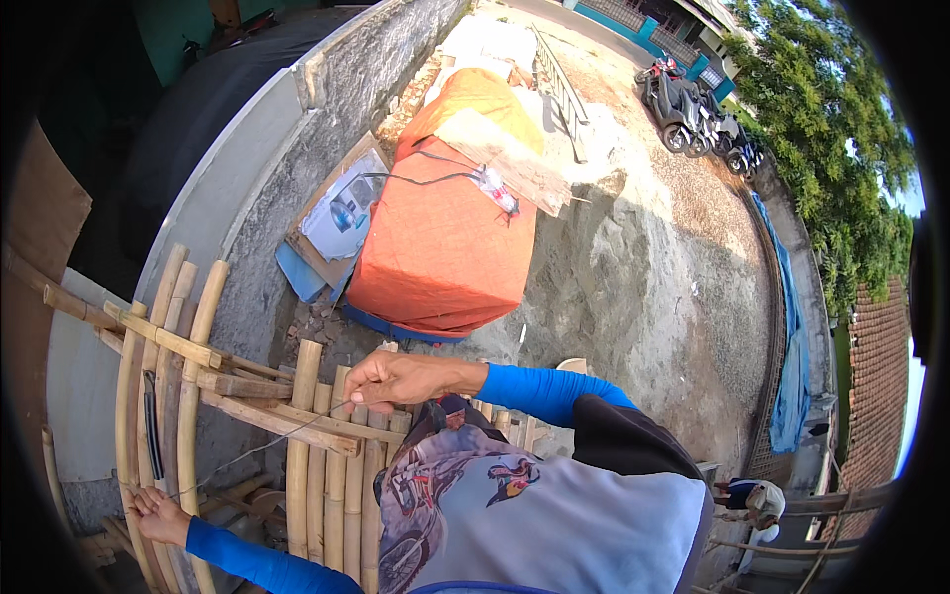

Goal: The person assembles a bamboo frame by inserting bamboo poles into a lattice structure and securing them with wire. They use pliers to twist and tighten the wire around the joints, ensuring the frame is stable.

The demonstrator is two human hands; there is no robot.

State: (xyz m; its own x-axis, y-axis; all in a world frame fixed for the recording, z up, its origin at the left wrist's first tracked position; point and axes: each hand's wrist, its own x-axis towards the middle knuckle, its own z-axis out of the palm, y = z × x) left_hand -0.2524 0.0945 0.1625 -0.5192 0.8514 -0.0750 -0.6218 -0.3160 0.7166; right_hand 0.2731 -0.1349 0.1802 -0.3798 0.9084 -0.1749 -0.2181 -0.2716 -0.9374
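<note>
A thin wire [259,448] runs slantwise across the bamboo scaffold. Its upper end is pinched between the thumb and fingers of my right hand [394,379], just above the cut ends of the bamboo deck [329,485]. At the lower left, the curled fingers of my left hand [158,517] grip the wire's other end, close against the upright-looking bamboo poles [203,346]. A slim black long-handled object [152,424] lies along these poles above my left hand; its kind is not clear. Bamboo crosspieces [287,421] pass beneath the wire.
Below stands a large pile under an orange tarp [445,247], with boards on and beside it. A rough wall [287,139] runs along the left. Grey sand [614,257] covers ground to the right. Parked motorbikes [683,109] stand far off; another person [757,500] is at lower right.
</note>
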